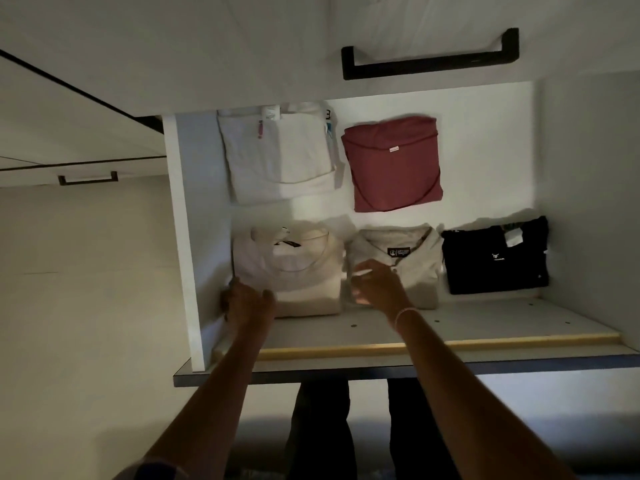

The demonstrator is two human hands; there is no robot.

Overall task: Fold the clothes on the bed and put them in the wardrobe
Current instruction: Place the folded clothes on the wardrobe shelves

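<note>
Left forearm (214, 386): bare all the way from the bottom of the frame to my left hand (247, 301). Right forearm (467, 375): also bare, up to my right hand (375, 284). There's one thin band (405, 313) round my right wrist, pale and pinkish. Thread or a slim bracelet, too small to say which. Low on my left arm, near the elbow, there's a dark-blue patch (156, 471) with a lighter edge. It's blurred, so sleeve hem or armband, can't tell. Both hands are smeared in dim light, so finger detail is unreadable.
</note>
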